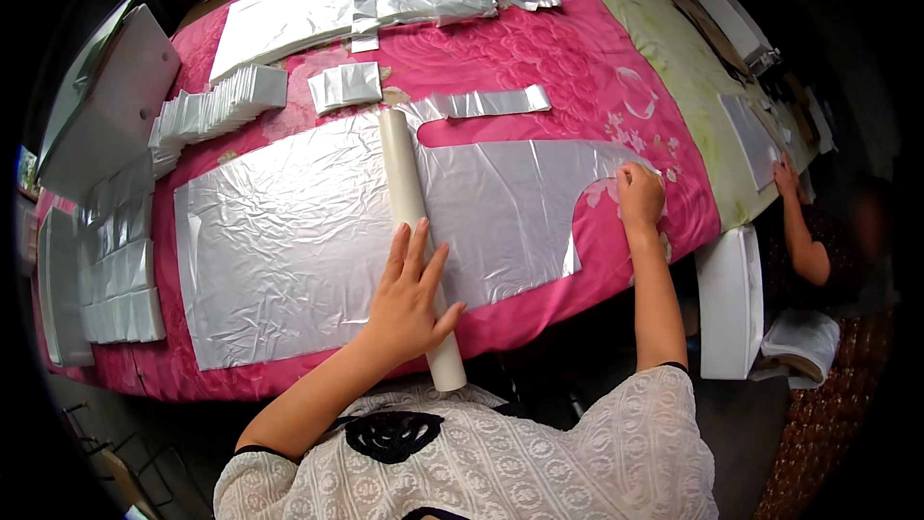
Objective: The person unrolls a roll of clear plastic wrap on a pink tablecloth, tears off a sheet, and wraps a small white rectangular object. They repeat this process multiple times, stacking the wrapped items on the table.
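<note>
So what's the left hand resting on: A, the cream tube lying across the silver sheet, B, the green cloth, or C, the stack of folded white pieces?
A: the left hand lies flat on the tube, which crosses the silver sheet.

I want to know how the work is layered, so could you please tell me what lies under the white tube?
The white tube lies across a large crinkled silver sheet, which rests on the pink patterned cloth. The left hand presses on the tube. Whatever the cloth covers is hidden.

Long table (577, 67) under pink and green floral covers, dark surroundings.
</note>
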Motion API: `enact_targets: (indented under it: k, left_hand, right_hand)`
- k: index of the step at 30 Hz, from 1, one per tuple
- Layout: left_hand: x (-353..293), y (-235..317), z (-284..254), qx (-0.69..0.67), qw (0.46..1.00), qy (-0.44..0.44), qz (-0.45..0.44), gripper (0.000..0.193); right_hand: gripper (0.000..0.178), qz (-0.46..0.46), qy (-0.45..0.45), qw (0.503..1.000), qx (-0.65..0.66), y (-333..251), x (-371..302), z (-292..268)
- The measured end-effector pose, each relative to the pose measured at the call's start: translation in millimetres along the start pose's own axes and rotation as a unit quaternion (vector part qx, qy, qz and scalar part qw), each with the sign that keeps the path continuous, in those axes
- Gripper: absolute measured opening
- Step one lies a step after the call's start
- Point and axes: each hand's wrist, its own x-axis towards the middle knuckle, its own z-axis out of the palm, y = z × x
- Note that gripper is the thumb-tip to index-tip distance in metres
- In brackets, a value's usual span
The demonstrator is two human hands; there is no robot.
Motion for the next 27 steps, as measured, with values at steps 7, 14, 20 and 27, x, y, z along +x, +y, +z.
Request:
enact_targets:
  k: [7, 14, 20, 27]
  left_hand:
    - [-0.3, 4.5, -8.4, -0.339, 0.936, 0.082, -0.034, 0.054]
    - [-6.6, -10.2, -18.3, -0.185, 0.98, 0.077, 0.009, 0.054]
    - [-13.1, -8.4, -6.0, -0.113, 0.993, 0.026, 0.026, 0.062]
    - [-7.6, -4.7, -3.8, -0.088, 0.995, 0.01, 0.035, 0.062]
  right_hand:
    - [0.012, 0.059, -0.184, 0.906, 0.377, -175.1, -37.8, -57.3]
    - [0.044, -0.054, -0.1, 0.96, 0.255, -124.2, -9.9, 4.5]
    - [0.055, 0.037, 0.02, 0.999, -0.019, -2.4, -0.8, 21.7]
    - [0.024, -0.008, 0.017, 1.0, 0.017, 20.3, -3.3, 25.6]
